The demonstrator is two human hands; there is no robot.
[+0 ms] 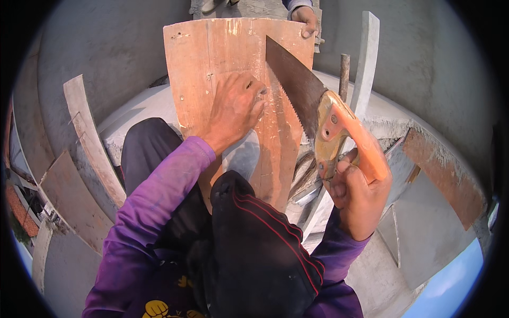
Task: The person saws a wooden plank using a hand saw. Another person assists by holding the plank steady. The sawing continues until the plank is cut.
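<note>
A reddish-brown plywood board (193, 58) lies in front of me, its near part between my knees. My left hand (236, 108) rests on the board, palm down with bent fingers; no tool shows in it. My right hand (358, 193) is wrapped round the orange and yellowish handle of a handsaw (297, 77). The dark blade slants over the board's right part, tip toward the far edge, teeth facing left. Whether the teeth touch the wood I cannot tell. Another person's hand (306, 21) grips the board's far right corner.
Grey plastered walls (419, 69) curve around both sides. An upright pale plank (367, 58) and a thin stick (344, 77) stand beyond the saw. A narrow plank (93, 138) leans at left. Panels (445, 175) lie at right, and wood scraps lie below the saw handle.
</note>
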